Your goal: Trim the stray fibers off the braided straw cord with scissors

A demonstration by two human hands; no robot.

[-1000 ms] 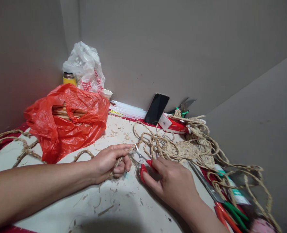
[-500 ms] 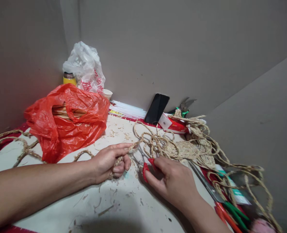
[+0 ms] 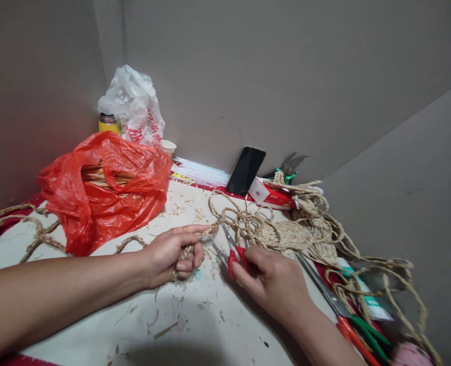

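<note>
My left hand (image 3: 172,254) is closed around a braided straw rope (image 3: 189,249), pinching it near the table's middle. My right hand (image 3: 273,282) grips small red-handled scissors (image 3: 233,251), whose blades point up toward the rope just right of my left fingers. The rope runs on into loose loops and a flat coiled straw mat (image 3: 286,235) to the right. Another length of rope (image 3: 15,223) trails off at the far left.
A red plastic bag (image 3: 103,193) of straw lies at the left, with a white bag (image 3: 134,104), yellow flask (image 3: 108,123) and paper cup (image 3: 168,147) behind. A black phone (image 3: 246,170) leans on the wall. Large scissors (image 3: 343,315) lie at right. Straw scraps litter the table (image 3: 195,325).
My right hand has shifted the small scissors slightly right and up along the rope. My left hand has kept its hold on the rope.
</note>
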